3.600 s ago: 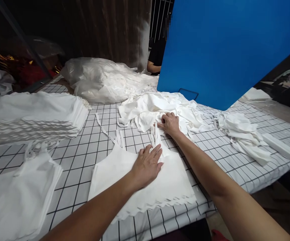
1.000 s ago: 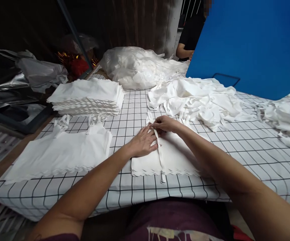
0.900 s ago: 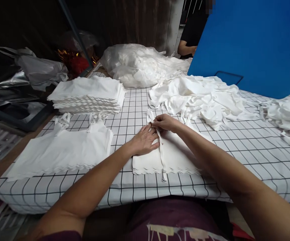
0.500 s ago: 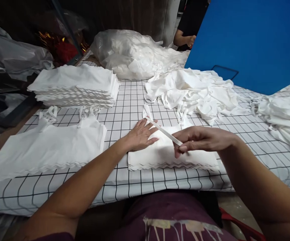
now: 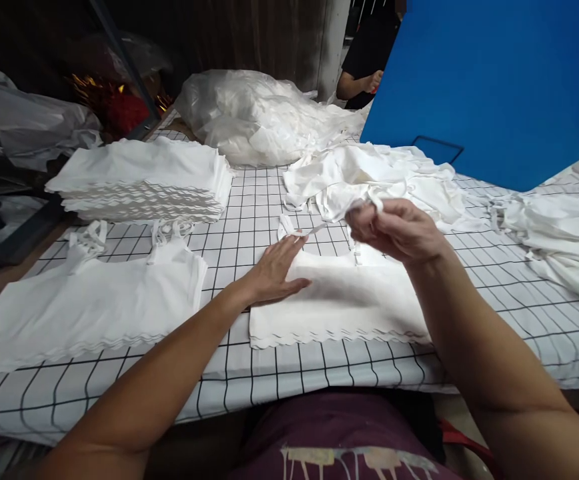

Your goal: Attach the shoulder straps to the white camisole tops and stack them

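Gridded desk [image 5: 249,220]: keep left hand [image 5: 274,270] flat, fingers spread, on the camisole [image 5: 339,300]; right hand [image 5: 394,230] fingers pinched on strap [image 5: 314,230], draw it taut.

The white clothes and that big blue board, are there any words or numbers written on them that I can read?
No words, labels or numbers can be read anywhere.
The blue board is plain, with only a thin outlined shape near its lower edge.
The white garment under the left hand, the strap in the right hand and the folded stack show no print.
The tablecloth carries only a black grid.
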Available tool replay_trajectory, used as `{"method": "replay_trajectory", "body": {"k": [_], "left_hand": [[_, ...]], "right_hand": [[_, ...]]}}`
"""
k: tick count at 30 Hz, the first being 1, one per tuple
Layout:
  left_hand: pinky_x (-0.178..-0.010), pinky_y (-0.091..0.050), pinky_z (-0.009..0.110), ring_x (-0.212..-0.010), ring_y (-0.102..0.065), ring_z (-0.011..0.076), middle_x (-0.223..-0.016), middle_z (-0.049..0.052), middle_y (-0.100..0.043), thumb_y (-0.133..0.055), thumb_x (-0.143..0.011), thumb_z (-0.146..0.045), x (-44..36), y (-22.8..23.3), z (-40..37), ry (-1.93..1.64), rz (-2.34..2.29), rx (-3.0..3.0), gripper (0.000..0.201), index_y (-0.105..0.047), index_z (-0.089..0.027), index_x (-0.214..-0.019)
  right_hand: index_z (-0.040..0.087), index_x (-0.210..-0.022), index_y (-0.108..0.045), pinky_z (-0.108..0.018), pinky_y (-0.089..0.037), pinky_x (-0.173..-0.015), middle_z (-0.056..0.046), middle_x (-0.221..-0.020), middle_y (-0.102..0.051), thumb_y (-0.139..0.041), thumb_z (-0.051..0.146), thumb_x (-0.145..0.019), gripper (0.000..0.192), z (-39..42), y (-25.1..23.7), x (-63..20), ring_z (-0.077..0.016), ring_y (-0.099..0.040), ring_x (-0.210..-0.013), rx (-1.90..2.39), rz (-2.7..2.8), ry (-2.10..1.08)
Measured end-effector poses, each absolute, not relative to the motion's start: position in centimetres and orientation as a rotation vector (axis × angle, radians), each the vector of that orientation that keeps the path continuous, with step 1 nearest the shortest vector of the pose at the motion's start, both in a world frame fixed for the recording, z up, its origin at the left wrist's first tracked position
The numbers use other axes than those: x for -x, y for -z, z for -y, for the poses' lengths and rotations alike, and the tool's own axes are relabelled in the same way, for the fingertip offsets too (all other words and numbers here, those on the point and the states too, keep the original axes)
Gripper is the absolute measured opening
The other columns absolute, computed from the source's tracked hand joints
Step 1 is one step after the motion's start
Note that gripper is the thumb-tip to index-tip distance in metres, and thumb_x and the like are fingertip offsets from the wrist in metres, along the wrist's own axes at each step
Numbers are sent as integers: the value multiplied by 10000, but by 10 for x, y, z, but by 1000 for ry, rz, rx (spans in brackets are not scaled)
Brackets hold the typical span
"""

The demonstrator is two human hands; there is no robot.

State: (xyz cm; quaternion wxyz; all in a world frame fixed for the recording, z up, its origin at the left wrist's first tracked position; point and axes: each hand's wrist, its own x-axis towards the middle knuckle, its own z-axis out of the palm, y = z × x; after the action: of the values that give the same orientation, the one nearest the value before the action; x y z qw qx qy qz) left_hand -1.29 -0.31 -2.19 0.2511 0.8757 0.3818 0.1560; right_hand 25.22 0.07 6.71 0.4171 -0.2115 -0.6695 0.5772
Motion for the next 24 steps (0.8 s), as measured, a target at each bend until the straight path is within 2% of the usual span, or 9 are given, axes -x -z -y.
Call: {"method": "replay_trajectory", "body": {"k": [2, 3, 5, 7, 8, 10, 16, 19, 24], "left_hand": [[-1191, -288, 528, -1496, -261, 320, -1653, 123, -187, -612, -878, -556, 17, 18, -3, -626, -1042, -2228, 895, -146, -264, -1584], [-1149, -365, 503, -1440, -373, 305, -1625, 132, -268, -626, -880, -512, 19, 16, -7, -729, -1060, -2138, 841, -213, -257, -1567], [-1032, -484, 445, -1232, -579, 257, -1439, 139, -531, -627, -889, -438, 23, 14, -13, -878, -1140, -1980, 620, -458, -205, -1438], [-928, -536, 398, -1025, -657, 216, -1143, 110, -687, -633, -881, -394, 27, 13, -15, -905, -1194, -1920, 371, -658, -158, -1166], [-892, -546, 379, -960, -662, 202, -1043, 93, -699, -648, -869, -379, 28, 12, -14, -876, -1177, -1926, 294, -694, -151, -1048], [-845, -552, 349, -911, -654, 186, -981, 71, -683, -693, -830, -353, 27, 11, -10, -785, -1085, -1965, 227, -708, -157, -944], [-838, -507, 360, -926, -598, 214, -872, 27, -678, -759, -751, -274, 16, 8, 2, -623, -1099, -2101, 145, -698, -194, -855], [-848, -485, 355, -901, -597, 205, -834, 11, -674, -735, -767, -261, 14, 11, 2, -627, -1093, -2081, 86, -673, -203, -772], [-921, -450, 398, -906, -593, 215, -852, 8, -700, -733, -782, -306, 12, 14, 3, -606, -1128, -2099, 97, -698, -217, -792]], "right_hand": [[232, -953, -767, -237, -410, -577, -10, -813, -565, -733, 441, -836, 241, -16, -59, -238, -90, -461, -673, 656, 1497, -1375], [231, -969, -761, -232, -414, -584, -10, -835, -570, -752, 443, -816, 261, -22, -52, -231, -89, -467, -691, 701, 1446, -1382], [213, -948, -751, -223, -412, -584, -2, -825, -577, -775, 436, -789, 275, -30, -35, -218, -78, -464, -676, 780, 1411, -1456], [175, -841, -731, -224, -403, -579, 2, -792, -594, -788, 426, -771, 267, -32, -16, -208, -68, -456, -642, 858, 1463, -1566], [159, -785, -712, -227, -397, -579, -1, -774, -605, -791, 422, -767, 275, -31, -8, -206, -68, -460, -632, 892, 1514, -1618], [145, -737, -682, -231, -376, -575, 5, -716, -605, -782, 417, -775, 293, -29, 4, -203, -72, -466, -613, 940, 1627, -1698], [141, -796, -657, -247, -408, -654, 6, -745, -631, -741, 443, -808, 314, -29, 9, -207, -99, -540, -684, 915, 1839, -1751], [138, -809, -651, -240, -392, -618, -1, -751, -637, -731, 462, -809, 334, -31, 11, -212, -97, -534, -661, 941, 1901, -1721], [143, -819, -635, -230, -362, -585, 18, -719, -599, -734, 422, -811, 296, -32, 14, -216, -86, -494, -624, 957, 1956, -1694]]}}
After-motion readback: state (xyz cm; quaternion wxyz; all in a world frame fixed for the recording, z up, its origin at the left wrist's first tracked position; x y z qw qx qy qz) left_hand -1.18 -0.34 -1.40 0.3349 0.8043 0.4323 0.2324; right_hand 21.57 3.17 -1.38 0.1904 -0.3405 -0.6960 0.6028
